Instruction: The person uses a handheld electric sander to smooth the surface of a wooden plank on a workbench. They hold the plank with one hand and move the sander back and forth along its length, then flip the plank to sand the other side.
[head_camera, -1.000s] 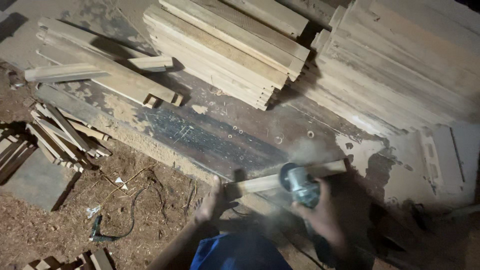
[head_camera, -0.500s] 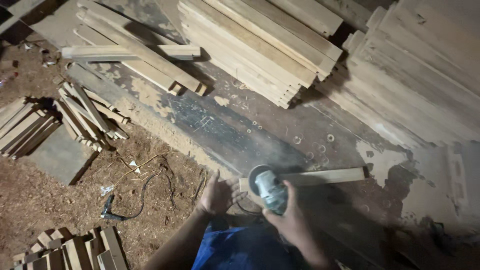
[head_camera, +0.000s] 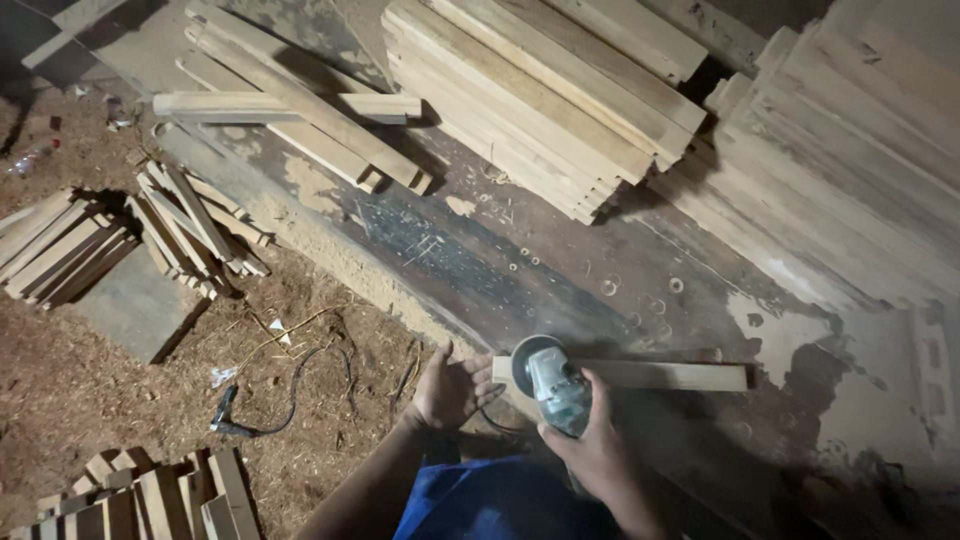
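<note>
- Several short wood offcuts (head_camera: 60, 245) lie stacked at far left on the sawdust-covered floor (head_camera: 60, 390), beside a flat grey slab (head_camera: 135, 305).
- One fan-shaped heap of thin slats (head_camera: 195, 230) rests just right of that slab, against the worktop's edge.
- One further cluster of small blocks (head_camera: 150, 495) sits at lower left.
- One dark cable with plug (head_camera: 225, 415) trails across the floor, among scattered chips.
- One dark, scarred worktop (head_camera: 480, 270) runs diagonally through the middle, dusted pale along its near edge.
- Few long loose boards (head_camera: 300, 105) lie crossed at its upper left.
- Left hand (head_camera: 450, 390): open, fingers spread, palm pressing the near end of a narrow wooden strip (head_camera: 660, 375).
- Strip: lies flat on the worktop near its front edge, running rightward from the left hand.
- One angle grinder (head_camera: 550, 385), grey-green body, disc set on the strip's left end, just beside the left hand.
- Right hand (head_camera: 600, 450): closed around the grinder's body from below.
- One blue garment (head_camera: 500, 500) shows at bottom centre.
- Two large stacks of sawn planks: one (head_camera: 540, 100) at upper centre, one (head_camera: 840, 170) at right.
</note>
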